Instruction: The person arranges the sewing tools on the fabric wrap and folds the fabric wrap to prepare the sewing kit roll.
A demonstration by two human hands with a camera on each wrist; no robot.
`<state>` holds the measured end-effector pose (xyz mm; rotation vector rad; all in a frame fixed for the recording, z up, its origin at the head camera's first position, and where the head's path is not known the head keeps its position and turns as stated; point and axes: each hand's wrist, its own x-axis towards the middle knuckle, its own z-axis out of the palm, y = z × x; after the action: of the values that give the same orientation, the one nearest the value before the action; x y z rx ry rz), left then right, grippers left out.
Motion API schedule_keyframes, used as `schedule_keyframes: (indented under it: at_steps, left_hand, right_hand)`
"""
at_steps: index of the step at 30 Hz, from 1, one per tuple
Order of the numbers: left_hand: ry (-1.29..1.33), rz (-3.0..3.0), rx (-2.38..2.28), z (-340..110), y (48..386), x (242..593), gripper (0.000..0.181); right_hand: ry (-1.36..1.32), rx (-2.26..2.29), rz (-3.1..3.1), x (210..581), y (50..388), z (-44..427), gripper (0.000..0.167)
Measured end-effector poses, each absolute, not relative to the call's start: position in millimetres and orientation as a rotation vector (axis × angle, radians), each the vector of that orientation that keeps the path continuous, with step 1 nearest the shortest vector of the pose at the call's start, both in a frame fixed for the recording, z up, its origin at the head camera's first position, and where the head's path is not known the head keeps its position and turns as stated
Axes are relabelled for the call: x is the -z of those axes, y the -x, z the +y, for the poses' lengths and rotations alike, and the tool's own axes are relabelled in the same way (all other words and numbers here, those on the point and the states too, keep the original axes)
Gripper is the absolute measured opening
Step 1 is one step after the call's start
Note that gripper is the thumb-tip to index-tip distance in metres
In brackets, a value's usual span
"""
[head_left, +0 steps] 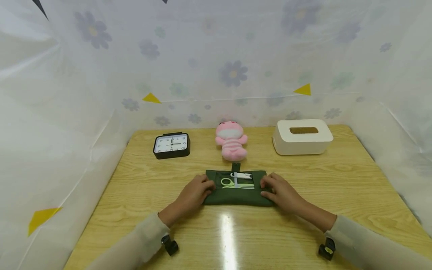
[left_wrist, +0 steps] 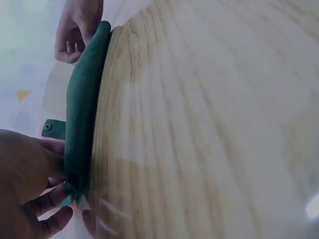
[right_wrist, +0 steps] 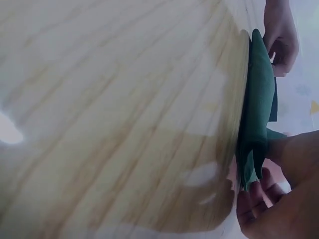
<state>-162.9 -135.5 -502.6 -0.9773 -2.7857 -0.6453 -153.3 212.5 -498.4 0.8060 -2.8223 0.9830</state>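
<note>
A dark green fabric pouch [head_left: 237, 197] lies across the table, its upper side folded open. In it, light green scissors [head_left: 228, 183] and a small white tool [head_left: 241, 175] lie behind a pale band; the white tool's kind is unclear. My left hand [head_left: 194, 192] grips the pouch's left end, fingers curled at its edge. At the opposite end, my right hand [head_left: 283, 193] holds the right edge between thumb and fingers. A strap with a snap [head_left: 236, 167] sticks out from the far side. Both wrist views show the pouch side-on, partly hiding the fingertips.
Behind the pouch lies a pink striped plush toy [head_left: 233, 144]. A black-framed clock [head_left: 171, 145] stands to the left, its numbers upside down to me. A white tissue box [head_left: 303, 137] sits at the back right. Flower-patterned sheeting [head_left: 202, 56] surrounds the wooden table [head_left: 145, 187].
</note>
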Motion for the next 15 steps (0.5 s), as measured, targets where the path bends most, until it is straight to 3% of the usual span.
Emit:
schedule_keyframes:
  at_steps: [9,13,15]
  left_hand:
    - [1.147,-2.777,0.339,-138.8,158.3,496.7,0.016]
    - [1.217,-2.838,0.337,-147.5,154.2,493.3,0.038]
    - [1.247,-2.855,0.346,-151.8,153.1,492.6,0.048]
  right_hand:
    - [-1.143,-0.694,-2.518,506.2,154.9,217.7,0.022]
    - [-1.245,-0.566,-2.436,507.0,150.1,224.5,0.018]
    - [-1.271,-0.52,-2.455,506.6,145.7,228.7,0.025]
